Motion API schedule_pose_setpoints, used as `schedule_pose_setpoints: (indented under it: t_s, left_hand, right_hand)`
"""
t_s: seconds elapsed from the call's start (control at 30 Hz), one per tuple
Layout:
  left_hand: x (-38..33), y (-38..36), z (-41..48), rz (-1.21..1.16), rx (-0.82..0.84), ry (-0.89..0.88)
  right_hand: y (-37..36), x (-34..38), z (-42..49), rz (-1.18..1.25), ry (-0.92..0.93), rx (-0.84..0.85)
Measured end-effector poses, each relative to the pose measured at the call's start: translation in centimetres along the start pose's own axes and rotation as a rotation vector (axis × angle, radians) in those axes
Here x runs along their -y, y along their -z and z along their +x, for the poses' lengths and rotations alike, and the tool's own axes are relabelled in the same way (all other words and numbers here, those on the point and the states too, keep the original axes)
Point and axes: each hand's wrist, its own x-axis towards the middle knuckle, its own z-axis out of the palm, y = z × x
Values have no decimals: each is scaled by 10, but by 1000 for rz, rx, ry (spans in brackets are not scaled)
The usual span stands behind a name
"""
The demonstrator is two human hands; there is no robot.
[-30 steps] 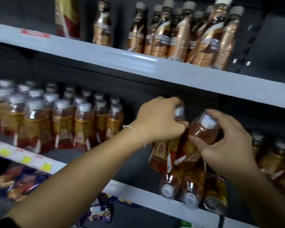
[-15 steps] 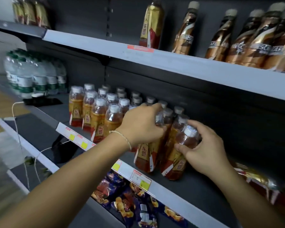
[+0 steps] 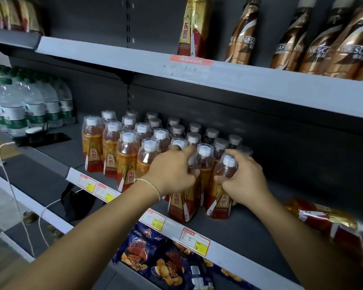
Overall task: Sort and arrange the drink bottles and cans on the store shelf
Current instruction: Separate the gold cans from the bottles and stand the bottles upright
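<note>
Several amber energy-drink bottles with white caps stand in a block (image 3: 122,147) on the middle shelf (image 3: 249,229). My left hand (image 3: 172,172) grips the neck of a front bottle (image 3: 181,206) that stands on the shelf at the block's right end. My right hand (image 3: 243,178) grips the neck of the neighbouring front bottle (image 3: 220,204), also upright on the shelf. One more bottle of the same kind (image 3: 327,220) lies on its side at the far right.
Brown coffee bottles (image 3: 314,38) and a gold bottle (image 3: 194,28) stand on the upper shelf. Water bottles (image 3: 27,101) stand at the left with a phone (image 3: 44,138) and a white cable beside them. Snack bags (image 3: 161,258) fill the lower shelf.
The view swung left while both hands carried their bottles leftward from the right end of the shelf. The two bottles now stand upright on the shelf beside the block.
</note>
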Motion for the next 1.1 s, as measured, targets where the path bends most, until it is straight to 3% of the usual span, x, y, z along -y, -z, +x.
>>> schedule_pose_setpoints:
  t_s: [0.33,0.47,0.57,0.7,0.9,1.1]
  left_hand:
    - [-20,0,-11,235,42,-37]
    - [-44,8,-15,450,-46,37]
    - [-67,14,-20,348,-113,12]
    - [-103,0,-15,111,-143,-257]
    - [-174,-66,5,-90,13,-452]
    - [-267,-109,16,-207,143,-544]
  right_hand:
    - [-10,-3,-9,-127,37,-83]
    - [-1,-6,-23,10,57,-83]
    - [17,-15,-39,89,52,-95]
    - [56,-40,-62,-29,-2,-43]
    - [131,-98,-99,-360,-152,-46]
    - [214,-152,-148,-403,-261,-116]
